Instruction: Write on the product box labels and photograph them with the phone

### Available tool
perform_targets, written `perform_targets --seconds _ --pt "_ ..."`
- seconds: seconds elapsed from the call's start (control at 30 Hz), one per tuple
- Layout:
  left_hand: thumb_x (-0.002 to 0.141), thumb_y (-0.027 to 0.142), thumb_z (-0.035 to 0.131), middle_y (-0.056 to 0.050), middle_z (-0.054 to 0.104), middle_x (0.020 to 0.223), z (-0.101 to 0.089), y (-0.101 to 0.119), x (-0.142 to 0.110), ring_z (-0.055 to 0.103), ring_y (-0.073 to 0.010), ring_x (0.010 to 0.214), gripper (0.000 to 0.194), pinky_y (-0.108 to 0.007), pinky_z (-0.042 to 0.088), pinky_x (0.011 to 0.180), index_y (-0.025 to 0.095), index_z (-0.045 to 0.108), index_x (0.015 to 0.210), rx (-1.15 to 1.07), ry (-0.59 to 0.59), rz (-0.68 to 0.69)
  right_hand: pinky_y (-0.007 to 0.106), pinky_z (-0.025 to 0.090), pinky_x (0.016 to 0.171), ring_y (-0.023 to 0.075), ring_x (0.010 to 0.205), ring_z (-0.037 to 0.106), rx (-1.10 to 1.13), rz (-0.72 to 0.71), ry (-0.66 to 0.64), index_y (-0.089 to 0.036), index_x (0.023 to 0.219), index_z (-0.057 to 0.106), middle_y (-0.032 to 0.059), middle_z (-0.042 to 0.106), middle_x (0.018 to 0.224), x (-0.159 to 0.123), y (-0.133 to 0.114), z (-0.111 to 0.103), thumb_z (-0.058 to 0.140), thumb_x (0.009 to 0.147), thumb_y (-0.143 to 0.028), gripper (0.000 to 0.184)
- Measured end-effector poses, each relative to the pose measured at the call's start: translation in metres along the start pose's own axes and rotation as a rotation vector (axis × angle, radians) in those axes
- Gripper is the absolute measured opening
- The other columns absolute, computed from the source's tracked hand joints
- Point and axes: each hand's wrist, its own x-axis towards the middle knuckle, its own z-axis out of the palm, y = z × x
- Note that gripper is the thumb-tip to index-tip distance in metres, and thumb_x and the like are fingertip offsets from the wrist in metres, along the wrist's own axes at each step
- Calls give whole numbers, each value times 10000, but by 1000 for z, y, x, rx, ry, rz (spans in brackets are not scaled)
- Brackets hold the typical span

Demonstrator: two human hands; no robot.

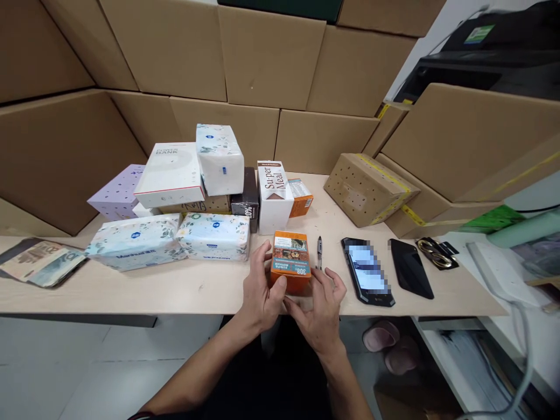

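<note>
A small orange box point(291, 260) with a printed label stands near the front edge of the light wooden table point(184, 287). My left hand point(261, 291) grips its left side, thumb on the front face. My right hand point(321, 309) touches its lower right corner with curled fingers. A dark pen point(319, 252) lies just right of the box.
Two tissue packs point(175, 239) lie left of the box, with stacked boxes point(184, 175) and a white "Super Meal" carton point(273, 195) behind. Two phones point(387, 268), a perforated cardboard box point(370, 188) and gold-rimmed glasses point(435, 252) sit to the right. Banknotes point(41, 262) lie far left.
</note>
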Motion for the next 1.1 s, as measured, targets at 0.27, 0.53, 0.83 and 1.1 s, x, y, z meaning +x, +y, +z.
perform_targets --seconds 0.27,0.53,0.83,1.1 --pt "963 567 452 -130 454 1509 1 -9 -7 544 -283 1274 624 -367 537 863 275 334 1501 -133 131 121 532 484 959 313 1198 463 138 50 55 -169 1421 436 159 547 1227 6 -8 0 618 914 -289 551" --pt "988 546 395 -114 547 1429 -3 -6 -7 577 -250 1146 555 -403 459 899 273 380 1471 14 108 102 498 485 928 277 1109 480 130 165 42 -191 1352 507 123 600 1122 6 -1 5 554 967 -261 394" --pt "994 535 395 -129 515 1440 -3 4 3 497 -296 1322 554 -463 427 1083 233 458 1455 8 -49 -7 551 396 1050 292 1216 449 94 132 -83 -188 1216 564 103 663 1099 6 2 3 535 976 -247 249" --pt "1015 521 317 -127 611 1381 -6 -8 -7 646 -247 1046 561 -382 533 845 229 507 1455 8 35 230 443 436 947 251 1072 507 172 259 65 -173 1172 642 89 667 1017 18 -3 -15 497 1003 -331 273"
